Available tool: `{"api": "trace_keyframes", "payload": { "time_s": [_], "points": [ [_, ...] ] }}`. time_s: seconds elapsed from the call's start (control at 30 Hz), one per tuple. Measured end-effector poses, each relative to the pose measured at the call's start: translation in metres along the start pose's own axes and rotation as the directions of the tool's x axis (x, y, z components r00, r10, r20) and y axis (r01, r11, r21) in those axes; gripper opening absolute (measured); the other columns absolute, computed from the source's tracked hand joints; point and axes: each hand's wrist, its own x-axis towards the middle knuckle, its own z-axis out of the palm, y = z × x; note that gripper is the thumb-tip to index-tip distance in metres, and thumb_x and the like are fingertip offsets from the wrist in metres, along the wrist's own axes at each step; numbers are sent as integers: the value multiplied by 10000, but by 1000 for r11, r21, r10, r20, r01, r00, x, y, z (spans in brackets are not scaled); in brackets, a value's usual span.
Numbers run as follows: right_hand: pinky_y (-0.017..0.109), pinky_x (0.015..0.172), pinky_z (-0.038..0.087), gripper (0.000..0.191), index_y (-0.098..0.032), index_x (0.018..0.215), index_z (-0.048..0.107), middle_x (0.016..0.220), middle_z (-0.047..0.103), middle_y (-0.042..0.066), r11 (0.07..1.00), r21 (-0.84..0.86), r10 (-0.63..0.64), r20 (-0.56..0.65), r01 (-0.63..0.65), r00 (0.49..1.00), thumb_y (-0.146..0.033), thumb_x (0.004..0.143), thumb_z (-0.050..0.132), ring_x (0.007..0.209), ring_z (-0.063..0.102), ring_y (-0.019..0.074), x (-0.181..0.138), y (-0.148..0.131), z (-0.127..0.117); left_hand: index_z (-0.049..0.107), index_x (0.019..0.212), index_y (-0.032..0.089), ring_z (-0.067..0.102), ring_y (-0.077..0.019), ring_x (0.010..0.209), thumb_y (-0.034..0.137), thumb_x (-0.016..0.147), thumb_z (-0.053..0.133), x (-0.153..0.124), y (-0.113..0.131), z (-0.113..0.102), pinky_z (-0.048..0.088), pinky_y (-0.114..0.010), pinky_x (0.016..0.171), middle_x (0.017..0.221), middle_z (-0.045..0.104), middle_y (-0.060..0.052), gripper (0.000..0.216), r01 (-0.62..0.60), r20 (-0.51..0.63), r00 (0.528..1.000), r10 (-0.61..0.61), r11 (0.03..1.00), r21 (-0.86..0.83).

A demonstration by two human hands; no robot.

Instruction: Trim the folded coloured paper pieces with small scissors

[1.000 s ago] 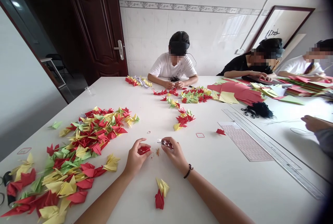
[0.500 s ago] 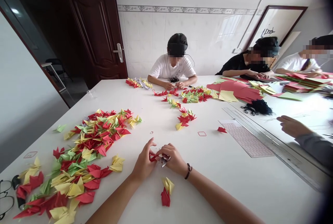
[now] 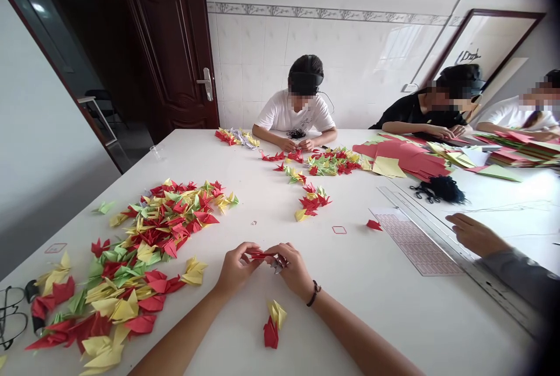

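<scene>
My left hand (image 3: 236, 268) and my right hand (image 3: 294, 268) meet over the white table (image 3: 380, 306), both pinching a small red folded paper piece (image 3: 261, 255) held between them. A small metal tool (image 3: 278, 263) shows at the fingers of my right hand, which wears a dark wristband. A red and a yellow folded piece (image 3: 272, 324) lie just below my hands. A big heap of red, yellow and green folded pieces (image 3: 144, 248) spreads to the left of my left hand.
A person's hand (image 3: 475, 235) rests at the right beside a long clear ruler (image 3: 464, 253) and a grid sheet (image 3: 415, 242). Three people sit at the far side with paper stacks (image 3: 406, 157). Glasses (image 3: 11, 315) lie at the left edge.
My hands came together from apart, and the red piece moved from my left hand alone to between both hands. The person's hand at the right slid leftward toward the ruler.
</scene>
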Motion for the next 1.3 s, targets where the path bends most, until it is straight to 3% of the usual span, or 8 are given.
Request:
{"api": "trace_keyframes", "payload": {
  "time_s": [0.13, 0.37, 0.53, 0.67, 0.8, 1.0, 1.1, 1.3],
  "points": [
    [272, 639, 397, 135, -199, 769, 603, 664, 636, 16, 998, 63, 24, 22, -25, 999, -228, 795, 474, 632, 532, 142, 0, 2, 0, 607, 832, 181, 597, -169, 789, 362, 720, 551, 0, 7, -1, 456, -250, 653, 920, 654, -57, 220, 3, 24, 1000, -4, 1000, 22],
    [266, 612, 391, 147, -179, 748, 587, 602, 590, 6, 992, 117, 43, 63, -50, 997, -249, 799, 468, 578, 507, 127, -1, 8, 3, 537, 833, 178, 565, -121, 615, 382, 750, 508, -4, 5, 3, 443, -219, 553, 692, 615, 0, 222, -28, 6, 1000, 27, 996, 89],
    [261, 600, 383, 132, -193, 855, 556, 645, 535, -2, 991, 78, 102, 32, -104, 994, -279, 773, 499, 609, 469, 130, -2, 9, 4, 514, 1017, 192, 579, -128, 729, 321, 789, 462, -2, 0, 3, 474, -245, 645, 870, 593, -38, 267, -126, -53, 990, 131, 989, 81],
    [247, 564, 373, 275, -202, 951, 425, 686, 470, -15, 989, 91, 114, 39, -117, 993, -387, 764, 505, 609, 419, 127, -5, 8, 1, 573, 902, 173, 562, -148, 808, 290, 786, 473, 0, -2, 3, 476, -246, 658, 869, 570, -54, 193, -157, -91, 982, 165, 983, 91],
    [248, 559, 356, 228, -200, 872, 400, 700, 482, -8, 986, 96, 126, 109, -136, 986, -404, 864, 299, 592, 421, 120, -3, 8, -5, 593, 840, 168, 570, -145, 796, 256, 778, 488, 1, -4, 2, 477, -245, 658, 842, 587, -48, 150, -149, -136, 977, 163, 983, 106],
    [218, 501, 319, 303, -187, 717, 434, 596, 465, -25, 974, 141, 142, 235, -178, 962, -441, 850, 337, 519, 386, 97, 8, 14, -14, 607, 847, 161, 598, -147, 760, 236, 756, 509, 19, -9, -2, 479, -246, 654, 836, 648, -49, 153, -125, -124, 981, 148, 976, 177],
    [210, 481, 308, 325, -184, 678, 435, 550, 449, -33, 975, 147, 139, 192, -169, 971, -424, 861, 314, 474, 349, 85, 21, 18, -13, 613, 852, 161, 596, -147, 721, 271, 759, 506, 39, -10, -3, 477, -251, 633, 827, 656, -49, 179, -127, -158, 973, 166, 966, 226],
    [217, 516, 349, 238, -185, 772, 518, 647, 551, 7, 997, 1, 77, -38, -77, 996, -388, 824, 406, 541, 448, 111, 42, 30, -8, 621, 860, 166, 587, -143, 689, 294, 768, 505, 56, -12, -2, 470, -241, 587, 826, 656, -51, 196, -151, -209, 957, 203, 959, 241]
  ]
}}
